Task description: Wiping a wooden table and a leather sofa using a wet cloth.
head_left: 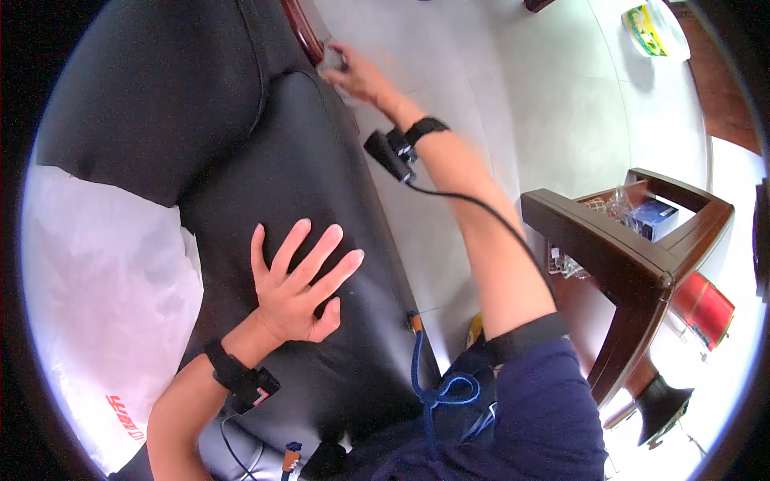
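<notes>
My left hand [298, 294] lies on the seat of a black leather sofa [361, 373], palm down, fingers spread, with nothing in its grasp. Farther out, my right hand [366, 81] is curled around a small grey wad [331, 60], probably a cloth, though it is blurred. That wad is at the end of a glossy reddish-brown wooden rail [302, 30] along the sofa's edge. Whether it presses on the wood cannot be told. Each wrist carries a black strap with a small device, and a cable runs back from it along the forearm.
A white plastic bag [120, 288] with red writing covers the sofa at left. On the right stands a dark wooden table [607, 231] holding a blue box [651, 217] and clear wrappers. A red container [704, 309] is beyond it. A plastic tub [656, 33] sits at upper right.
</notes>
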Available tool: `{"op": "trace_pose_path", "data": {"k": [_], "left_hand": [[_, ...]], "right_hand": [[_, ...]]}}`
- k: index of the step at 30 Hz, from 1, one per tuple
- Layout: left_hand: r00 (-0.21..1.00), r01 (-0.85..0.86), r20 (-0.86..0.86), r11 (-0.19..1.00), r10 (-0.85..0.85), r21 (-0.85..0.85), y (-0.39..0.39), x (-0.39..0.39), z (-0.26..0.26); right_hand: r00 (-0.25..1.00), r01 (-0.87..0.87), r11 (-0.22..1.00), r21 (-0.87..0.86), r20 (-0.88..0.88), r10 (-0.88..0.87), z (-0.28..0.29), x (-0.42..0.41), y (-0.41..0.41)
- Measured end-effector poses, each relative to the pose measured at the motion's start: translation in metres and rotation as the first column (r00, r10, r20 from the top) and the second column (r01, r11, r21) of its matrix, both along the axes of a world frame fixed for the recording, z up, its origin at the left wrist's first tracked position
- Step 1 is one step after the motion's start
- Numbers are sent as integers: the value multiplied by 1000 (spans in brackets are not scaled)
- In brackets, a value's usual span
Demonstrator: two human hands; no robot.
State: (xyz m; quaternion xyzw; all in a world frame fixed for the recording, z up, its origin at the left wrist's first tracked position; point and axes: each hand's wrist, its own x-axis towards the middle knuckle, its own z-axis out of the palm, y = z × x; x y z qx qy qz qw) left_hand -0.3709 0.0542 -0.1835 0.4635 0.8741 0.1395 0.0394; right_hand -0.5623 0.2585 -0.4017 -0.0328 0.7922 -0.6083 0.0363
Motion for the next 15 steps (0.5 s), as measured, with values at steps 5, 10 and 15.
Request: {"op": "trace_pose_path", "data": {"k": [5, 10, 15], "left_hand": [[1000, -1, -1, 1000, 1, 15, 1, 1, 0], [1000, 9, 0, 1000, -9, 30, 5, 1, 0], [1000, 24, -21, 1000, -24, 6, 5, 1, 3]], "right_hand": [[976, 73, 997, 8, 207, -73, -35, 45, -8], [836, -164, 985, 61, 539, 106, -47, 97, 5], [775, -237, 966, -99, 581, 250, -52, 234, 8]]}}
